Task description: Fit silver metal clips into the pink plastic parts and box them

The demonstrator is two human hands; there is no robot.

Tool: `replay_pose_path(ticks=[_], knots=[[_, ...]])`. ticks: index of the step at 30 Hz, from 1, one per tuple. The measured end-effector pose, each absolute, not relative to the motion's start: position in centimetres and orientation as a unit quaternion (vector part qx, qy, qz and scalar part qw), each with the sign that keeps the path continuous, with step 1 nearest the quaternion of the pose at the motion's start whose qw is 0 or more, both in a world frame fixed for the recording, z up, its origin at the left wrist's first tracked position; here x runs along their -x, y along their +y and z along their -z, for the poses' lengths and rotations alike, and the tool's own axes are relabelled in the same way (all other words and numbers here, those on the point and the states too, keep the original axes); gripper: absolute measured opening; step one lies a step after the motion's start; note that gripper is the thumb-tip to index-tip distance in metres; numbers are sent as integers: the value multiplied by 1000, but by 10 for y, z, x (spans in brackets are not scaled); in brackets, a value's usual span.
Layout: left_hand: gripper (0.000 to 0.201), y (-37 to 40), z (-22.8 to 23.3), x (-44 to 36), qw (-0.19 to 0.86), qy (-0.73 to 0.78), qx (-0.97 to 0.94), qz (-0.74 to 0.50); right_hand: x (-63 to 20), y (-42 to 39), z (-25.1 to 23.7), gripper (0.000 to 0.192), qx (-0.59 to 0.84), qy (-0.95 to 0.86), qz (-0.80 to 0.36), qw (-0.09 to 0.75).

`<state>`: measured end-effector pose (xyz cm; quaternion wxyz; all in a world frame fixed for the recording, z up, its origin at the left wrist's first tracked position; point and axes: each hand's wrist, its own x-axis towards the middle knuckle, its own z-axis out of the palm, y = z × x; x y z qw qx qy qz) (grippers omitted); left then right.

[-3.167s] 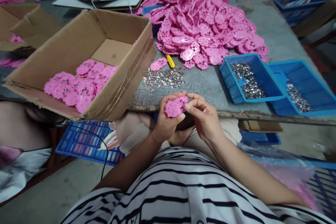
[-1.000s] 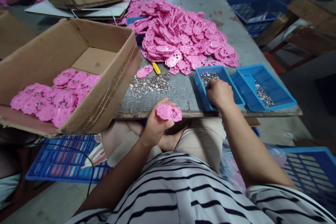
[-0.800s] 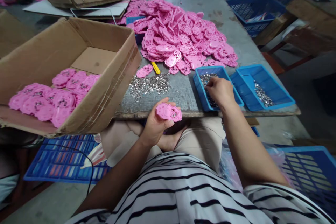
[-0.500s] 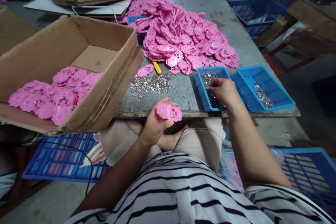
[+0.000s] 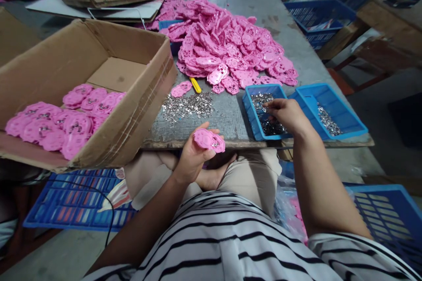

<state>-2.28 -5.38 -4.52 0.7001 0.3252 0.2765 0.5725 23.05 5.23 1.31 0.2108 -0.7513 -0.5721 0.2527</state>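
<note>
In my left hand [image 5: 193, 158], held just off the table's front edge, lies a pink plastic piece [image 5: 203, 138] with small metal parts at its right end. My right hand [image 5: 288, 113] is over the left blue bin [image 5: 248, 107], thumb and fingertips pinched together. Whether a small part sits in that pinch is too fine to see. Small shiny metal parts [image 5: 272, 128] fill much of this bin. Close by on the right stands a second blue bin [image 5: 352, 116] with fewer metal pieces in it.
A big heap of pink plastic pieces [image 5: 227, 44] covers the table's middle. Loose metal parts [image 5: 187, 106] lie near a yellow-handled tool [image 5: 195, 85]. At left, a cardboard box [image 5: 141, 92] holds several pink pieces. Blue crates [image 5: 389, 215] stand below on the floor.
My right hand has shifted slightly right and up within the bin, fingers still pinched. My left hand keeps the pink piece in about the same place.
</note>
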Motion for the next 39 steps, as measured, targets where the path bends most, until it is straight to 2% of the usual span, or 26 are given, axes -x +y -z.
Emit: replay_pose_path(ticks=[6, 12, 17, 20, 23, 25, 27, 31, 34, 39], knots=[[66, -54, 39, 23, 726, 297, -289, -549, -235, 49, -12, 30, 742, -660, -39, 109], [68, -53, 36, 22, 737, 301, -269, -542, -238, 47, -7, 26, 724, -668, -62, 161], [66, -53, 36, 22, 741, 302, -266, -537, -237, 44, -3, 26, 747, -642, -48, 168], [67, -53, 36, 21, 741, 303, -266, -536, -236, 43, -4, 26, 747, -630, -48, 208], [68, -51, 32, 19, 741, 312, -249, -540, -228, 37, -10, 21, 720, -601, -136, 320], [70, -50, 27, 16, 743, 316, -231, -543, -217, 30, -18, 17, 674, -571, -247, 397], [74, -48, 21, 12, 746, 310, -223, -545, -201, 21, -25, 18, 615, -552, -368, 427], [73, -45, 9, -1, 723, 340, -245, -549, -170, 5, -31, 21, 531, -539, -515, 403], [68, -44, 7, -10, 675, 400, -275, -555, -155, -1, -29, 20, 516, -537, -549, 380], [59, -43, 13, -12, 630, 419, -306, -579, -143, -7, -26, 19, 509, -544, -569, 349]])
